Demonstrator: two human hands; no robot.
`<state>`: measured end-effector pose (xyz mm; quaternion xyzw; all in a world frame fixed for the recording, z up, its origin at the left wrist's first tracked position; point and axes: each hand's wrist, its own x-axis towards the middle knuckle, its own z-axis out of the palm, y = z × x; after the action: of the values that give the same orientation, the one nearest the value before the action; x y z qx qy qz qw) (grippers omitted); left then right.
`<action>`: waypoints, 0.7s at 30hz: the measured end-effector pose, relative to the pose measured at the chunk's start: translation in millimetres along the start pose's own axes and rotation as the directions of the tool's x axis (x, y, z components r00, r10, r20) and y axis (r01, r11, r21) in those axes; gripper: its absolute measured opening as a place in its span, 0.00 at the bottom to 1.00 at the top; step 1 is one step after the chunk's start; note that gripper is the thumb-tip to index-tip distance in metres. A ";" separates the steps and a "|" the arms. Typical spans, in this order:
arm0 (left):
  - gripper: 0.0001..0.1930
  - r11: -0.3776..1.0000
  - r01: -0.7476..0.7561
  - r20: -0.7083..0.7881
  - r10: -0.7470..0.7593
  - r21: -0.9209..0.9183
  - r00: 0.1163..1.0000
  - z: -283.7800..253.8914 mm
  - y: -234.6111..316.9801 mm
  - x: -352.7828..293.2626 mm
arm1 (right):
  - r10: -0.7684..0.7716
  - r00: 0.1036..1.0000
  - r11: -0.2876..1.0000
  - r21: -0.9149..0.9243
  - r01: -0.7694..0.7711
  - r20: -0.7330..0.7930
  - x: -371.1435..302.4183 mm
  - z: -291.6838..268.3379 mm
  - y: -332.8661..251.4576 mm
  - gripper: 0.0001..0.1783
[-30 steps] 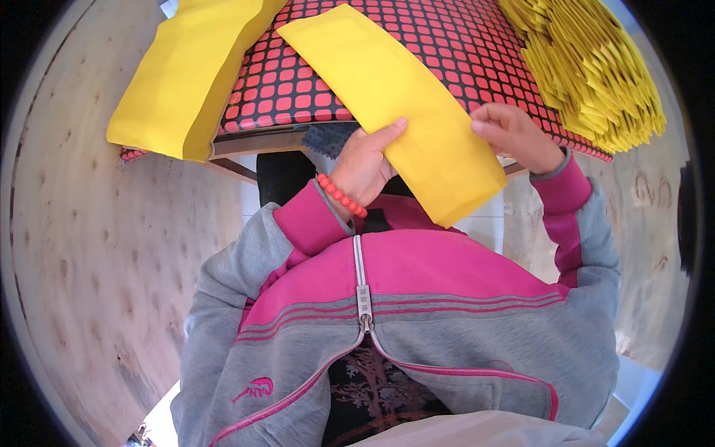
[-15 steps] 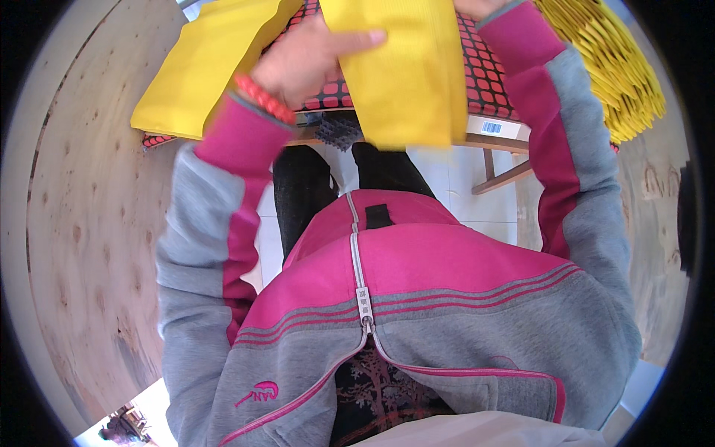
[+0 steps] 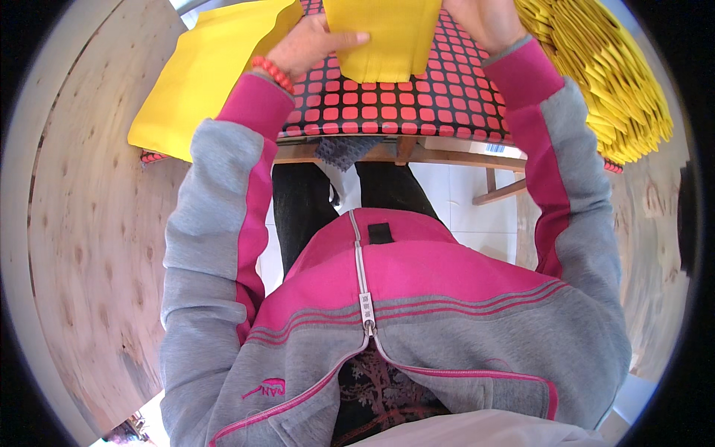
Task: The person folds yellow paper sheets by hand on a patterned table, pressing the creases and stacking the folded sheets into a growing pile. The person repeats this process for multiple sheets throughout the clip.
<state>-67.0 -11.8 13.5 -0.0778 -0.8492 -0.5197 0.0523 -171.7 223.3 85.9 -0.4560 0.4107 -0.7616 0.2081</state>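
A folded piece of yellow paper (image 3: 387,48) stands over the middle of the table's far part, its upper end cut off by the picture's edge. My left hand (image 3: 307,46), with red beads at the wrist, grips its left side. The thumb lies across the front; the other fingers are partly hidden. At the paper's right side is my right hand (image 3: 488,21), its fingers mostly out of the picture, so its hold does not show. To the left lies a flat stack of yellow paper (image 3: 212,63). On the right a thick fanned pile of folded yellow paper (image 3: 607,82) spreads out.
A red-and-black patterned cloth (image 3: 346,113) covers the table, whose wooden edge (image 3: 447,156) faces me. Wooden boards (image 3: 97,223) stand at the left and right (image 3: 659,223). Below the edge hangs a dark grey cloth (image 3: 346,151). My legs (image 3: 398,190) are under it.
The yellow paper has moved up and away from me, baring more of the patterned cloth. My left hand still grips it, and more of my right hand now shows at its right.
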 end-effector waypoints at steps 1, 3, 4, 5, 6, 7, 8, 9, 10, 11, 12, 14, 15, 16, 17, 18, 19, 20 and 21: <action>0.19 0.998 -0.041 0.018 0.042 -0.057 0.999 1.8 -8.7 0.6 | 0.028 0.999 0.999 0.039 -0.027 -0.028 -5.3 -2.9 10.0 0.36; 0.18 0.994 0.024 -0.007 -0.025 -0.106 1.000 6.3 -18.3 -0.9 | -0.041 0.995 0.995 -0.097 0.033 -0.087 -9.7 -6.5 25.4 0.30; 0.17 0.994 0.003 -0.002 -0.003 -0.114 1.000 5.9 -18.5 0.6 | -0.040 0.995 0.984 -0.179 0.022 -0.095 -9.9 -9.2 27.8 0.28; 0.16 0.986 -0.019 0.005 0.020 -0.163 1.000 4.4 -16.8 3.1 | -0.042 0.994 0.965 -0.262 0.013 -0.104 -9.3 -11.4 29.0 0.26; 0.16 0.976 -0.039 0.011 0.042 -0.213 0.999 3.9 -14.4 4.9 | -0.058 0.993 0.970 -0.240 0.033 -0.099 -8.5 -13.1 29.2 0.25; 0.16 0.964 -0.068 -0.001 0.070 -0.258 0.998 4.8 -12.5 5.2 | -0.070 0.993 0.975 -0.217 0.049 -0.094 -8.6 -14.4 29.3 0.24; 0.16 0.967 -0.064 0.011 0.069 -0.248 0.998 6.6 -10.9 4.0 | -0.084 0.993 0.979 -0.194 0.066 -0.086 -8.6 -14.5 30.0 0.22; 0.16 0.969 -0.073 0.004 0.076 -0.236 0.997 10.6 -11.0 0.5 | -0.076 0.991 0.976 -0.210 0.052 -0.108 -9.1 -13.7 33.4 0.22; 0.15 0.967 -0.120 0.001 0.124 -0.225 0.992 12.3 -10.3 -1.7 | -0.080 0.989 0.972 -0.228 0.050 -0.124 -10.5 -12.1 37.8 0.21; 0.17 0.987 -0.018 -0.029 0.014 -0.158 0.999 17.4 -10.8 -5.3 | -0.086 0.986 0.968 -0.247 0.049 -0.140 -10.8 -11.2 42.8 0.21; 0.19 0.985 0.039 -0.012 -0.042 -0.171 0.999 18.6 -11.1 -9.2 | -0.049 0.983 0.971 -0.239 0.005 -0.178 -12.5 -11.4 48.0 0.22; 0.20 0.960 0.107 0.023 -0.104 -0.258 0.994 20.3 -11.0 -10.7 | 0.024 0.965 0.972 -0.219 -0.084 -0.262 -20.0 -15.1 58.1 0.23; 0.21 0.934 0.105 0.036 -0.099 -0.342 0.994 21.4 -10.8 -11.7 | 0.060 0.964 0.968 -0.222 -0.120 -0.259 -21.1 -20.2 60.3 0.23; 0.21 0.899 0.138 0.045 -0.131 -0.416 0.990 20.5 -11.1 -12.6 | 0.098 0.962 0.962 -0.224 -0.158 -0.257 -22.3 -25.9 62.3 0.24; 0.22 0.878 0.166 0.077 -0.147 -0.449 0.986 17.6 -10.8 -14.4 | 0.132 0.959 0.955 -0.227 -0.191 -0.252 -23.4 -31.2 64.1 0.24; 0.23 0.855 0.224 0.109 -0.196 -0.468 0.975 14.4 -11.4 -18.0 | 0.252 0.930 0.938 -0.169 -0.303 -0.268 -26.0 -34.8 67.3 0.23; 0.24 0.828 0.249 0.153 -0.198 -0.503 0.968 10.3 -12.8 -21.1 | 0.368 0.888 0.906 -0.107 -0.409 -0.277 -29.0 -37.5 70.6 0.22; 0.23 0.795 0.280 0.190 -0.209 -0.539 0.959 8.6 -15.5 -23.9 | 0.474 0.834 0.866 -0.019 -0.499 -0.281 -32.9 -39.0 73.7 0.20; 0.23 0.805 0.347 0.188 -0.292 -0.481 0.938 5.5 -18.9 -25.1 | 0.516 0.806 0.843 0.003 -0.539 -0.290 -37.1 -39.2 76.9 0.21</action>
<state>-45.9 -17.4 -9.8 0.0281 -0.6850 -0.7207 -0.1029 -191.6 221.8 -6.0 -0.2196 0.5761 -0.7134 0.3332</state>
